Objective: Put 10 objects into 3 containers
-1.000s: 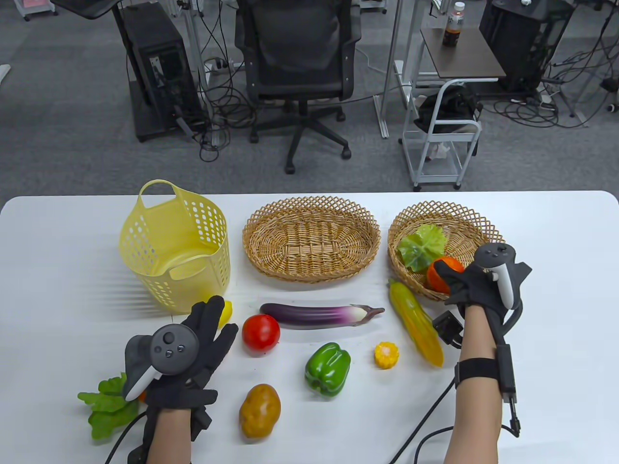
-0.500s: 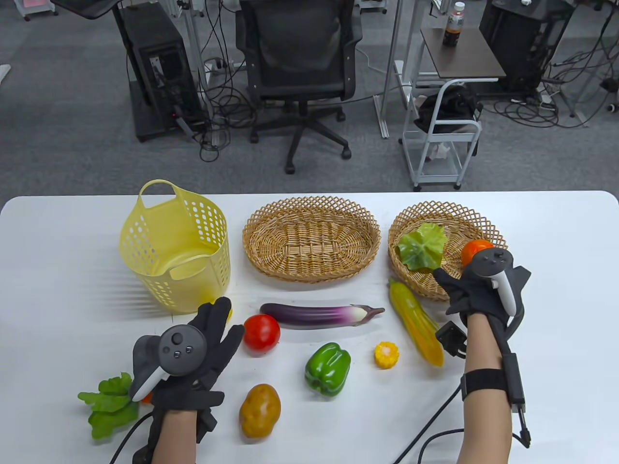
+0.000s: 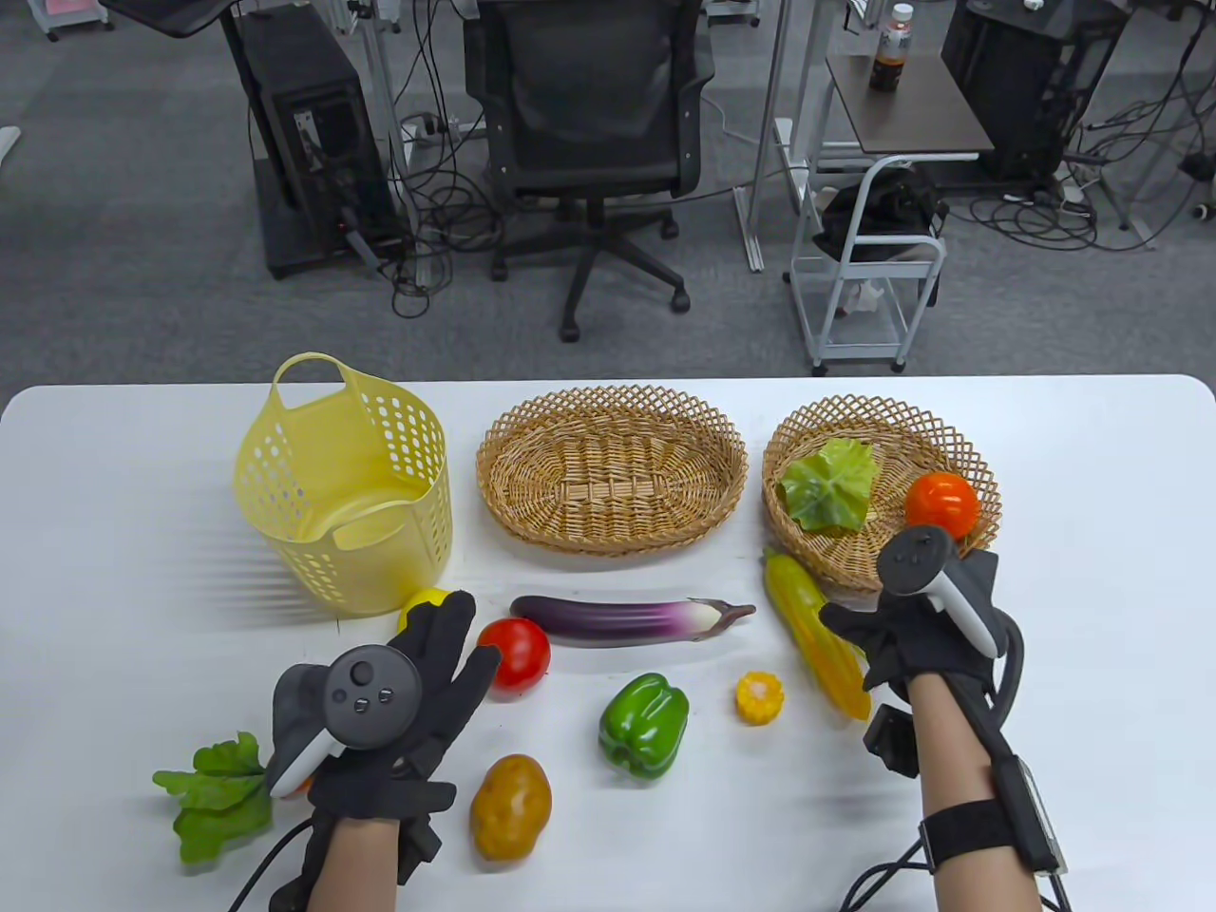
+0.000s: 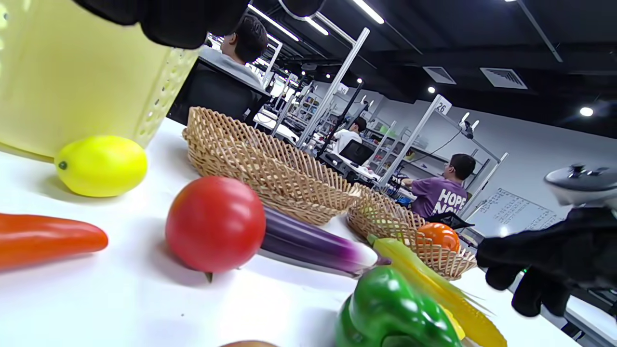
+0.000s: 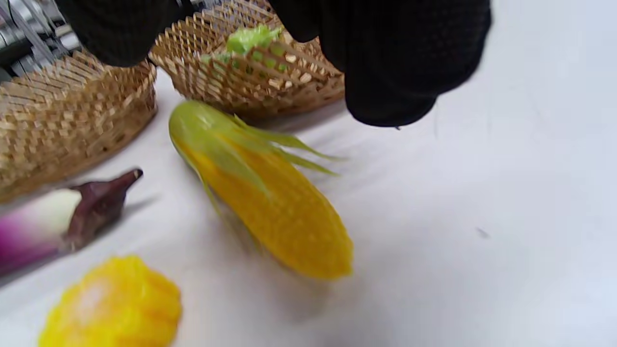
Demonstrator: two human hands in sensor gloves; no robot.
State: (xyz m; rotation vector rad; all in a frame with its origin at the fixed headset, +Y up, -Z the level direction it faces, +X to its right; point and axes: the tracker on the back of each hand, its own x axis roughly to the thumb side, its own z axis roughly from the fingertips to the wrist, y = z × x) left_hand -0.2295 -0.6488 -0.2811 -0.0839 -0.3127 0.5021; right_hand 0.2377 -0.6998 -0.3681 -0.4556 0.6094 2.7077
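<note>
My right hand [image 3: 860, 635] is open and empty, low over the long corn cob [image 3: 817, 632], also in the right wrist view [image 5: 270, 202]. An orange-red fruit [image 3: 940, 503] and a lettuce leaf [image 3: 828, 484] lie in the right wicker basket [image 3: 883, 413]. My left hand [image 3: 456, 646] is open with fingers spread, just left of the red tomato [image 3: 518, 653], which also shows in the left wrist view [image 4: 215, 223]. A lemon [image 3: 423, 598] sits against the yellow plastic basket [image 3: 342, 484]. The middle wicker basket [image 3: 613, 465] holds nothing.
On the table lie an eggplant [image 3: 632, 617], a green pepper [image 3: 644, 725], a short corn piece [image 3: 760, 697], a potato [image 3: 510, 807] and a leafy carrot [image 3: 214, 793] by my left wrist. Office chairs and carts stand beyond the far edge.
My right hand let go of the orange-red fruit in the right basket and drew back over the corn cob. My left hand moved right, toward the tomato.
</note>
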